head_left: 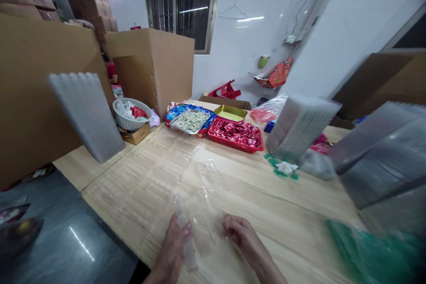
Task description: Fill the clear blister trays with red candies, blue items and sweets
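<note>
Low in the head view, my left hand (pixel 175 242) is closed around a narrow clear plastic piece (pixel 190 255), which looks like a thin stack of blister trays seen edge-on. To its right, my right hand (pixel 242 234) has its fingers curled and drawn together; motion blurs their tips, and what they hold cannot be made out. Clear plastic, smeared by motion, shows between the hands. Just beyond them a transparent moulded tray (pixel 209 173) lies on the wooden table (pixel 140 195).
A red basket of red packets (pixel 238 135), a metal tray of small pale pieces (pixel 190 121) and a gold tray (pixel 230 113) stand at the back. Tall plastic tray stacks (pixel 88 117) (pixel 299 126) flank the table. Green plastic (pixel 376 253) lies at right front.
</note>
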{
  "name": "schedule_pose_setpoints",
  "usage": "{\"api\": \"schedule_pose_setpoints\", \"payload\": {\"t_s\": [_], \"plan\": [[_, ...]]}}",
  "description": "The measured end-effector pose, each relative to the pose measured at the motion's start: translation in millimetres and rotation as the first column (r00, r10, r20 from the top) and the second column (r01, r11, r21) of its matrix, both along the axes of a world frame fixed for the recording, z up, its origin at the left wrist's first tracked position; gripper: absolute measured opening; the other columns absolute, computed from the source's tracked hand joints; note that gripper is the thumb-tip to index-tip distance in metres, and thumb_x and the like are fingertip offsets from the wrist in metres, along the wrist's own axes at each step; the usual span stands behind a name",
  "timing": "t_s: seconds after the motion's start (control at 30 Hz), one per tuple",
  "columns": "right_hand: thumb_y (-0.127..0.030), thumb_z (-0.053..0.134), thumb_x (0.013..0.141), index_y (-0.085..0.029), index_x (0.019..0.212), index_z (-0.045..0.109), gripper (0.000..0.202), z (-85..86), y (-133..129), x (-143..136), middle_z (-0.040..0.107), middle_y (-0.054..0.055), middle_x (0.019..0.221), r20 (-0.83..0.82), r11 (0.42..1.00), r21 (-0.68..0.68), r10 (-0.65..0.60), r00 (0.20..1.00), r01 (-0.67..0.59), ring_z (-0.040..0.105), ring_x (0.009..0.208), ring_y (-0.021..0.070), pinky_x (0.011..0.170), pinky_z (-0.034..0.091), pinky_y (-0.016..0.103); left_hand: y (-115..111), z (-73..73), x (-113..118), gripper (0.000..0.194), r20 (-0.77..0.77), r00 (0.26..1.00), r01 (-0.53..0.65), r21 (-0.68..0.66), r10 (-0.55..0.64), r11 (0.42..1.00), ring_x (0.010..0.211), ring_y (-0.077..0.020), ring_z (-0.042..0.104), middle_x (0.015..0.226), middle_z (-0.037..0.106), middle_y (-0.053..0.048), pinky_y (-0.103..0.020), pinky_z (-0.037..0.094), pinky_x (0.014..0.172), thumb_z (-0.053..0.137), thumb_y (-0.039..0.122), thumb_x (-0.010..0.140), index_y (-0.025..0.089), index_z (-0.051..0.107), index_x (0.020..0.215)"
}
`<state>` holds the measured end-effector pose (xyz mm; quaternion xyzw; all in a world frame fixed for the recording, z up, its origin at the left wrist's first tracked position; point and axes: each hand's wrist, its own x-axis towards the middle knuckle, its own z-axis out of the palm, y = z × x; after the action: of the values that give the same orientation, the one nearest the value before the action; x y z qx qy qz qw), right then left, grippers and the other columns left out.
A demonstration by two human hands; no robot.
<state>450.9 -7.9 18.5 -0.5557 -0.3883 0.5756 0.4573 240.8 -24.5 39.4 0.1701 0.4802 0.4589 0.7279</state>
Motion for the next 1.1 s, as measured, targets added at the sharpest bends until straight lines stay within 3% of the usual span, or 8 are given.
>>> {"api": "schedule_pose_setpoints", "payload": {"t_s": [0.13,0.2,0.37,0.53,0.63,0.77,0.9,1.1], "plan": [[-0.046,0.064,0.064,-0.020,0.070,0.062,0.027,11.6,0.6,4.3,0.060,0.007,0.083,0.458,0.941,0.303,-0.284,0.843,0.153,0.054,0.082,0.0236,0.073,0.043,0.034,-6.7,10.6,-5.4,0.064,-0.116,0.993,0.025,-0.025,-0.027,0.999,0.079,-0.0170,0.054,0.083,0.052,0.002,-0.027,0.042,0.067,0.073,0.061,0.057,0.027,0.049,0.106],[-0.045,0.062,0.071,-0.021,0.079,0.062,0.026,26.6,-7.6,-8.2,0.061,0.008,0.089,0.461,0.942,0.336,-0.189,0.867,0.027,0.055,0.087,0.0242,0.079,0.043,0.035,-9.8,17.8,-5.4,0.065,-0.152,0.988,0.039,-0.018,-0.041,0.999,0.079,-0.0172,0.054,0.084,0.052,0.002,-0.027,0.042,0.065,0.071,0.064,0.058,0.027,0.048,0.106],[-0.041,0.062,0.079,-0.021,0.078,0.060,0.020,52.6,-34.5,-60.9,0.060,0.005,0.085,0.215,0.883,0.334,0.269,0.939,-0.330,0.056,0.085,0.0210,0.080,0.042,0.032,-9.7,21.7,5.0,0.056,-0.192,0.981,0.054,0.174,-0.020,0.983,0.075,-0.0156,0.055,0.079,0.056,0.000,-0.025,0.043,0.068,0.072,0.055,0.064,0.022,0.051,0.104],[-0.049,0.064,0.075,-0.018,0.061,0.053,0.036,39.9,-38.2,-75.6,0.052,0.002,0.073,-0.126,0.946,0.229,0.263,0.957,-0.230,0.050,0.071,0.0159,0.067,0.039,0.028,-12.1,-6.4,-1.8,0.092,-0.295,0.955,0.069,0.071,-0.045,0.995,0.082,-0.0231,0.060,0.097,0.058,-0.009,-0.029,0.048,0.063,0.072,0.063,0.054,0.022,0.035,0.127],[-0.045,0.068,0.072,-0.017,0.060,0.051,0.035,31.1,-38.8,-67.4,0.049,-0.001,0.067,-0.320,0.978,0.083,0.207,0.924,-0.191,0.047,0.065,0.0131,0.063,0.037,0.026,-27.4,-27.7,-27.8,0.087,-0.592,0.806,0.140,0.169,-0.013,0.976,0.098,-0.0301,0.058,0.122,0.047,-0.018,-0.036,0.051,0.068,0.065,0.060,0.064,0.020,0.032,0.134],[-0.042,0.072,0.067,-0.016,0.064,0.052,0.033,18.9,-44.2,-62.2,0.055,0.001,0.064,-0.461,0.973,-0.079,0.158,0.873,-0.218,0.055,0.067,0.0158,0.064,0.041,0.028,-47.4,-49.5,-66.1,0.086,-0.878,0.348,0.558,0.475,0.328,0.680,0.126,-0.0390,0.039,0.140,0.035,-0.019,-0.052,0.044,0.092,0.067,0.047,0.068,0.022,0.028,0.140],[-0.044,0.069,0.067,-0.017,0.062,0.050,0.034,5.7,-47.5,-65.4,0.057,0.001,0.058,-0.384,0.966,-0.103,0.179,0.906,-0.235,0.055,0.058,0.0145,0.059,0.040,0.027,-45.7,-57.9,-73.1,0.063,-0.755,-0.018,0.884,0.295,0.656,0.363,0.132,-0.0337,0.034,0.140,0.044,-0.016,-0.054,0.030,0.105,0.055,0.018,0.081,0.025,0.033,0.139],[-0.038,0.057,0.076,-0.020,0.058,0.050,0.027,2.2,-44.9,-58.7,0.053,0.001,0.060,0.252,0.966,0.114,0.198,0.947,-0.232,0.051,0.056,0.0146,0.055,0.037,0.027,-24.1,-63.6,-66.7,0.053,-0.636,0.024,0.999,0.051,0.772,0.011,0.135,-0.0335,0.030,0.140,0.046,-0.014,-0.065,0.006,0.108,0.053,0.013,0.081,0.023,0.043,0.131]]}}
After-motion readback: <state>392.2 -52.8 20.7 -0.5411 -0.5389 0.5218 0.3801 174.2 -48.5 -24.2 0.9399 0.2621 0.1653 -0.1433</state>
